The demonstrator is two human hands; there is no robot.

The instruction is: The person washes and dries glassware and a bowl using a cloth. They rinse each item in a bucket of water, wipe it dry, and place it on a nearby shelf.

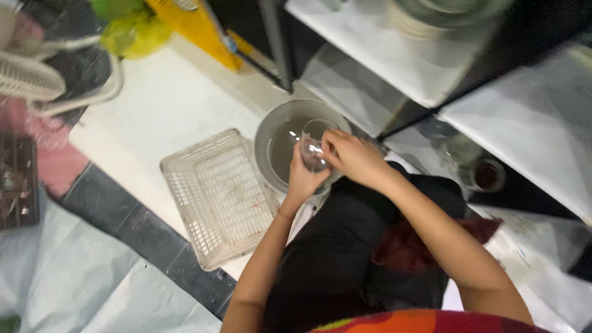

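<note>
My left hand [303,180] holds a clear drinking glass [312,146] from below, over a round grey basin [271,126] with water in it. My right hand [353,157] grips the glass at its right side, fingers at the rim. The glass is tilted, its mouth facing up and away from me. I am crouched or seated on the floor, my dark-clothed knees beneath my arms.
A white plastic basket [216,194] lies just left of the basin on a white slab. White shelves [394,55] on a dark frame stand to the right, with jars beneath. A white fan [37,74] and a yellow object [197,28] sit at the top left.
</note>
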